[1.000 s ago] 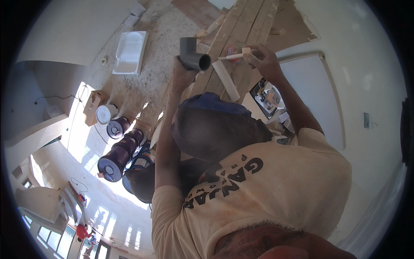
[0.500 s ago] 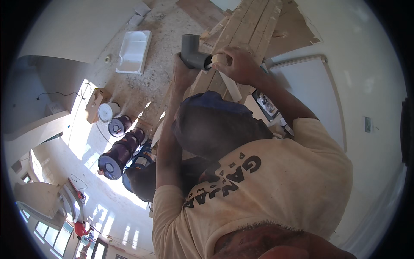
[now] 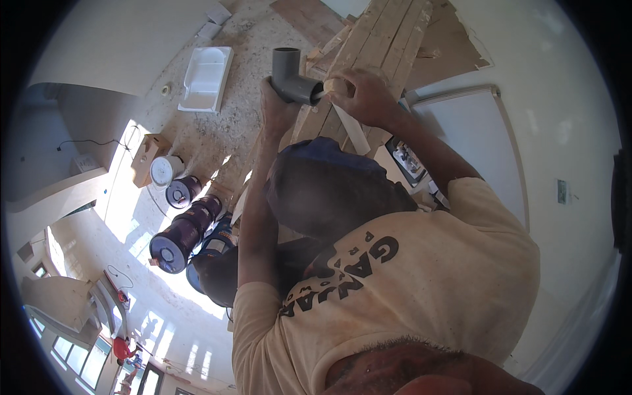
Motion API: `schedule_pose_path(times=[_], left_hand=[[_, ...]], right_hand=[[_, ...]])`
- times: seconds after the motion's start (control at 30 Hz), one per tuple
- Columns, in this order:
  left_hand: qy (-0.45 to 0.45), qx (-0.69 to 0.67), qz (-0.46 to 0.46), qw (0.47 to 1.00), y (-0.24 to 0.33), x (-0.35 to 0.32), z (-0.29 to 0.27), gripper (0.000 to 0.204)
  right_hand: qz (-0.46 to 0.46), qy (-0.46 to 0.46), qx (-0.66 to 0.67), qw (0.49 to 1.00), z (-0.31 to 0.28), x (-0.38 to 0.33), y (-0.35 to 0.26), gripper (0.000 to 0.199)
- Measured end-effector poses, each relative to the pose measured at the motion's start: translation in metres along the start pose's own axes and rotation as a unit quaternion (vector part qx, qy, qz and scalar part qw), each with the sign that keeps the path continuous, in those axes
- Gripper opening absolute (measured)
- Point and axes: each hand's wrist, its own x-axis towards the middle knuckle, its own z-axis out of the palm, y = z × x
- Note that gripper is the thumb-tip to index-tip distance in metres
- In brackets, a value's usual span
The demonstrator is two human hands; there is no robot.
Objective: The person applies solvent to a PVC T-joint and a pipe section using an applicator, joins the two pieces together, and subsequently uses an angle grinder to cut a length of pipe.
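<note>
Pipe elbow (image 3: 288, 82), gray and hollow, is held up in front of a seated-looking person, just beyond the dark, rounded cloth (image 3: 336, 187) in the middle of the view. One of its openings points away from the person, toward the top of the view; the other faces right. The left hand (image 3: 280, 108) is closed around the outer side of the bend, gripping it, with some of the fingers hidden behind it. The right hand (image 3: 365, 97) pinches a pale, rounded knob (image 3: 336, 87) between thumb and fingers. From the knob a thin, light stick (image 3: 318, 95) reaches into the right-facing opening; how far it goes in cannot be told. Both bare forearms come out of a tan T-shirt (image 3: 421, 270) with dark lettering.

Behind the hands run long wooden planks (image 3: 378, 43), and a white strip (image 3: 352, 131) lies beneath the right hand. Farther right, a large white panel (image 3: 471, 131) stands near the wall. On the dusty floor to the left are a white tray (image 3: 206, 79), a cardboard box (image 3: 148, 161), a white bucket (image 3: 166, 170) and several dark buckets (image 3: 172, 247).
</note>
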Motion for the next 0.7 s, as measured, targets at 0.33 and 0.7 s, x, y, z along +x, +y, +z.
schedule_pose_path(times=[0.33, 0.7], left_hand=[[0.037, -0.004, -0.022, 0.999, 0.003, 0.003, -0.007, 0.076], [0.067, 0.038, 0.003, 0.997, 0.001, 0.005, -0.011, 0.078]], right_hand=[[0.337, -0.073, 0.439, 0.830, -0.006, 0.002, 0.006, 0.042], [0.002, 0.046, 0.049, 0.998, -0.013, -0.001, 0.004, 0.047]])
